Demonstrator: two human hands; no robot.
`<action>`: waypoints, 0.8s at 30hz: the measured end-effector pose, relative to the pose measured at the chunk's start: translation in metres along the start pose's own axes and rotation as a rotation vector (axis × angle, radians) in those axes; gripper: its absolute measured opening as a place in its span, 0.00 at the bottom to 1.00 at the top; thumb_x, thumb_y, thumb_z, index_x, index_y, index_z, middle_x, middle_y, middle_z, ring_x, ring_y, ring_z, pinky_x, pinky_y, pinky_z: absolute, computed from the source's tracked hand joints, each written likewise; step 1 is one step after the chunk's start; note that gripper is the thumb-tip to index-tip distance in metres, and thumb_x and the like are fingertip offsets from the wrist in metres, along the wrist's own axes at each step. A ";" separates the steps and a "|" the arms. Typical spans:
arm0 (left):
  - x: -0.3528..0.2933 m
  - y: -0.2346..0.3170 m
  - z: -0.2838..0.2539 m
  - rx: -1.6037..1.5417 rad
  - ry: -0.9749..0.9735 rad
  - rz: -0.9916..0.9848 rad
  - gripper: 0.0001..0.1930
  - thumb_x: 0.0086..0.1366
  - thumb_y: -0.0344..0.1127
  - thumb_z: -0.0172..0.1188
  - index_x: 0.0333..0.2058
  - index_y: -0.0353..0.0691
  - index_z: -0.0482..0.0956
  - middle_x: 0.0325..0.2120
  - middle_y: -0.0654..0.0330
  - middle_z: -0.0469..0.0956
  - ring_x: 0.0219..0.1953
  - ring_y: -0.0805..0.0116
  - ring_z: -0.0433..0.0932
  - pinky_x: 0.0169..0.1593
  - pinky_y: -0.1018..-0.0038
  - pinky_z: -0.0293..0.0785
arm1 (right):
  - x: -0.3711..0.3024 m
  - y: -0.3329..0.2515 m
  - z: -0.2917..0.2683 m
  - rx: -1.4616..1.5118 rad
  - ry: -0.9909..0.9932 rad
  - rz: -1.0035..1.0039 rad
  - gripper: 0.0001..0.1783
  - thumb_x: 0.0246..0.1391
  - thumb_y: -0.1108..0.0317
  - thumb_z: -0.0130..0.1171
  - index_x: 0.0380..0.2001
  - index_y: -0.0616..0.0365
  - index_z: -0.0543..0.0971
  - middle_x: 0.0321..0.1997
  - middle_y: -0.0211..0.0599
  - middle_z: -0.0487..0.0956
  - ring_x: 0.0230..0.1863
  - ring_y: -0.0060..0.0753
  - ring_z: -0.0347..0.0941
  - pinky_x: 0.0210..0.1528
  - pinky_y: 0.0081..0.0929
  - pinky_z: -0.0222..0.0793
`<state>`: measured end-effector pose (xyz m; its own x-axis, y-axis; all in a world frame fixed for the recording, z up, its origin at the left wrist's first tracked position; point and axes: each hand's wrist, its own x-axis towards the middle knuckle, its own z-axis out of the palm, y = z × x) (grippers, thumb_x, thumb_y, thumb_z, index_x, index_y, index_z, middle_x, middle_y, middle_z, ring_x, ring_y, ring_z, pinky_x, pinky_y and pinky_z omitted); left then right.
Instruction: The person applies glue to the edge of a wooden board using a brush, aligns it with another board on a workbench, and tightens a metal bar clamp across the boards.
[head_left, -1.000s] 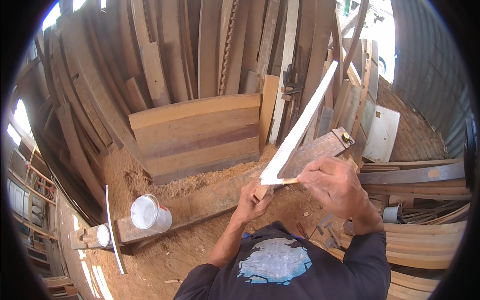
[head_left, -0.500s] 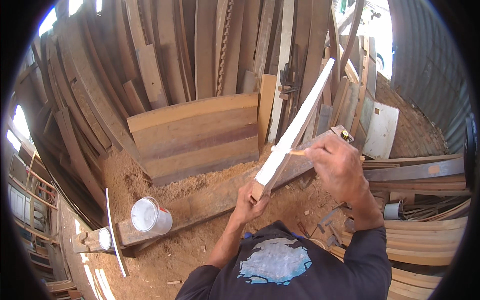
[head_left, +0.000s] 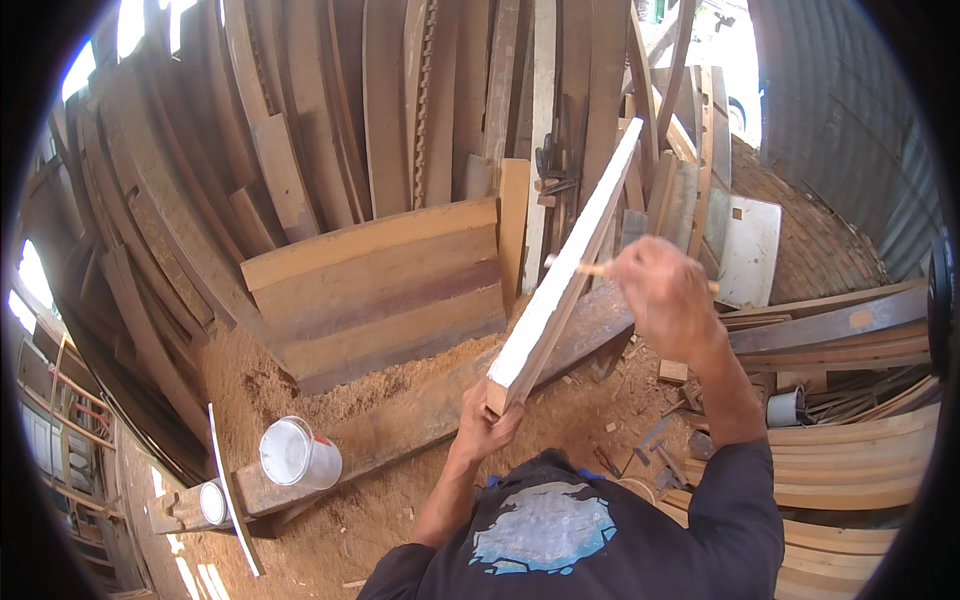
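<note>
My left hand is wrapped round the near end of a long wooden beam, which slants up and away to the right. A wet-looking white layer covers its upper face, while the side and near end show bare wood. In my right hand, slightly blurred, is a brush with a thin wooden handle. Its pale tip is at the white face, about midway along; whether it touches is hard to tell. A white bucket stands on the bench plank to the left.
Beside the bucket are a smaller white tub and a thin curved strip. A striped wooden panel leans beyond the bench, before many upright boards. Sawdust covers the ground. Stacked timber and hand tools lie at right.
The brush in my right hand has moved farther up along the beam. My left hand still grips the near end. The whole view has shifted slightly.
</note>
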<state>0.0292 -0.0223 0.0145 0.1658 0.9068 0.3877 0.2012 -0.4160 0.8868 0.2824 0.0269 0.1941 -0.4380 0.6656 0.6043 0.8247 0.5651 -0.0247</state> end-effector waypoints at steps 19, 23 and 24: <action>0.002 -0.005 0.000 -0.013 0.034 0.033 0.13 0.50 0.26 0.58 0.37 0.30 0.74 0.25 0.56 0.75 0.27 0.67 0.73 0.33 0.73 0.71 | 0.031 0.105 0.030 0.013 0.026 0.143 0.06 0.54 0.73 0.54 0.32 0.60 0.80 0.29 0.44 0.76 0.34 0.43 0.75 0.38 0.38 0.71; -0.004 -0.006 0.005 0.078 0.047 0.004 0.13 0.49 0.27 0.58 0.36 0.31 0.74 0.25 0.57 0.75 0.26 0.67 0.72 0.33 0.72 0.71 | 0.056 0.193 0.056 -0.065 0.031 0.299 0.09 0.56 0.70 0.50 0.34 0.57 0.80 0.33 0.47 0.77 0.39 0.47 0.75 0.45 0.42 0.70; -0.009 -0.001 0.007 -0.014 0.079 -0.117 0.14 0.48 0.28 0.60 0.35 0.31 0.75 0.24 0.58 0.76 0.25 0.68 0.72 0.32 0.72 0.72 | 0.064 0.211 0.062 -0.116 0.017 0.365 0.09 0.55 0.70 0.51 0.33 0.57 0.80 0.35 0.48 0.78 0.41 0.49 0.76 0.47 0.43 0.70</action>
<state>0.0339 -0.0305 0.0083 0.0650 0.9518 0.2997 0.2010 -0.3067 0.9303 0.4065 0.2189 0.1781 -0.1028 0.8042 0.5855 0.9606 0.2330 -0.1514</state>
